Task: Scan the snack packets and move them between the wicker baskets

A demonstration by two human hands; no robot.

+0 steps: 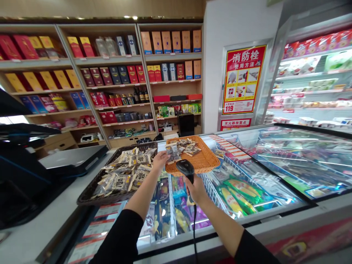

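In my left hand [161, 160] is a small clear snack packet [173, 152], pinched by its edge over the left part of an orange wicker tray [207, 158]. My right hand [196, 189] is wrapped around the handle of a black barcode scanner [184, 167], whose head points toward that packet. A black cable [195, 223] runs down from the scanner's grip. More small packets [189, 147] lie in the orange tray. To the left, a dark brown wicker basket [90, 192] is heaped with similar packets [121, 181] bearing black print.
Both baskets rest on a glass-topped freezer [264, 200] holding packaged food in wire baskets. At left stand a scale-like flat device [74, 161] and dark checkout equipment [24, 176] on a counter. Shelves of boxes [112, 75] line the back wall; a lit refrigerated case [313, 84] is at right.
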